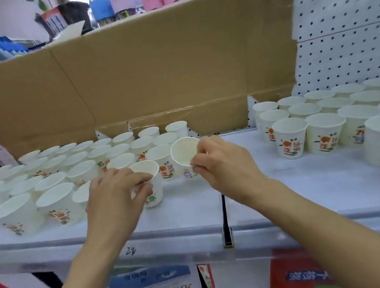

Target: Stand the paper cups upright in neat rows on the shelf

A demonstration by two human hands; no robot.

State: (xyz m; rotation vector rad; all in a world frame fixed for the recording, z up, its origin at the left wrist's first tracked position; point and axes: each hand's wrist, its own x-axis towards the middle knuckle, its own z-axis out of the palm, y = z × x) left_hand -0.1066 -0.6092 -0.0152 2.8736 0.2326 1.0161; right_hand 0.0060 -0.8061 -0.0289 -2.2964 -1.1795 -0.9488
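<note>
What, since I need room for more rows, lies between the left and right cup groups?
In the head view, mostly bare shelf, crossed by a dark joint; the right hand holds a tilted cup at its left edge.

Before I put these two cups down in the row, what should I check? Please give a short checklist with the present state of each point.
1. Left hand grips the left cup round its side: ok.
2. Left cup stands upright, mouth up: ok.
3. Right hand pinches the tilted cup at its rim: ok.
4. Tilted cup is upright: not ok, its mouth leans toward the camera.
5. Bare place on the shelf beside the rows of cups: ok.
6. Tilted cup's base touches the shelf: cannot tell, the hand hides it.
</note>
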